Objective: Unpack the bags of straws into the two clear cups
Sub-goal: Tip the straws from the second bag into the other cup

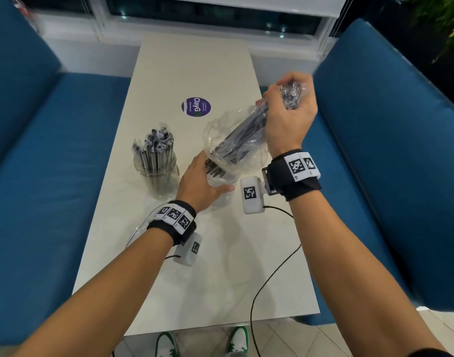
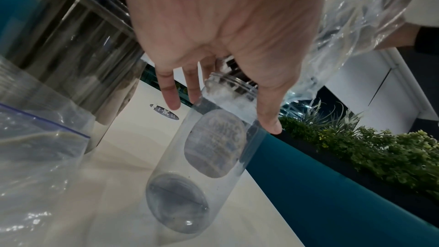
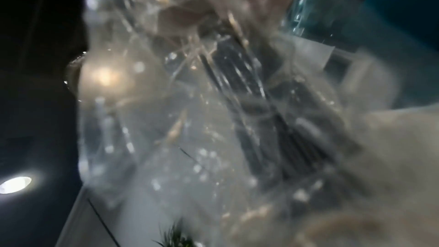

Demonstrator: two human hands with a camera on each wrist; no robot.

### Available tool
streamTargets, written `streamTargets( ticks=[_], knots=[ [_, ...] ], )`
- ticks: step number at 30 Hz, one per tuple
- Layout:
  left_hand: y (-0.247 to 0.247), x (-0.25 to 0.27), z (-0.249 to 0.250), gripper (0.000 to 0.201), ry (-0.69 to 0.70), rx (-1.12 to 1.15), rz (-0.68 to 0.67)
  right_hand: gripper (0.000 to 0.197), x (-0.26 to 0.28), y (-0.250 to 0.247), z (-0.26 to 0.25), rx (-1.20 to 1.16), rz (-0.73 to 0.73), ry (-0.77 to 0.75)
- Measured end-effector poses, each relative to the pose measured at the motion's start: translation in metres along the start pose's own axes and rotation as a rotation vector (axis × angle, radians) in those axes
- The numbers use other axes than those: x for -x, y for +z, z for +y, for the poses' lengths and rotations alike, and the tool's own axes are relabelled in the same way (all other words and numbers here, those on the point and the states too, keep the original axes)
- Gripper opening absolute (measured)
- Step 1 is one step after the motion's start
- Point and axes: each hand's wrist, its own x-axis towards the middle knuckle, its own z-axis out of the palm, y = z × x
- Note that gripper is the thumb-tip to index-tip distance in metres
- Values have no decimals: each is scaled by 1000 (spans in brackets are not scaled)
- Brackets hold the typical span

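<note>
On the white table (image 1: pixel 220 253) a clear cup (image 1: pixel 156 173) at the left stands packed with dark wrapped straws (image 1: pixel 156 143). My left hand (image 1: pixel 207 176) grips the second clear cup (image 1: pixel 220 181) near its rim, thumb on one side and fingers on the other. In the left wrist view that cup (image 2: pixel 213 166) looks hollow below the left hand (image 2: pixel 223 115), with dark straw ends at its mouth. My right hand (image 1: pixel 285 99) grips the upper end of a clear bag of straws (image 1: pixel 241 140), tilted with its lower end at the cup's mouth. The right wrist view shows the bag (image 3: pixel 261 119) only as a blur.
An empty clear zip bag (image 2: pixel 35 147) lies on the table near my left wrist, next to the full cup (image 2: pixel 71 44). A purple round sticker (image 1: pixel 196 106) sits mid-table. Blue benches (image 1: pixel 53 176) flank both sides. A black cable (image 1: pixel 272 274) trails over the near right part.
</note>
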Motion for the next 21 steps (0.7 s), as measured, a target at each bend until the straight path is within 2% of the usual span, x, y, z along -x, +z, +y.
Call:
streamTargets(
  ticks=[5,13,16,21],
  knots=[
    [0,-1,-1,112,-9,-2,-26,19,-4,-15,23,143,141,212],
    [0,-3,-4,112,-9,-1,-40,19,-17,-27,35,191,238,284],
    [0,-2,-6,105,38,-17,-38,19,-19,-34,37,182,151,315],
    [1,-2,-9,100,67,-58,-48,15,-8,-31,28,52,-73,138]
  ],
)
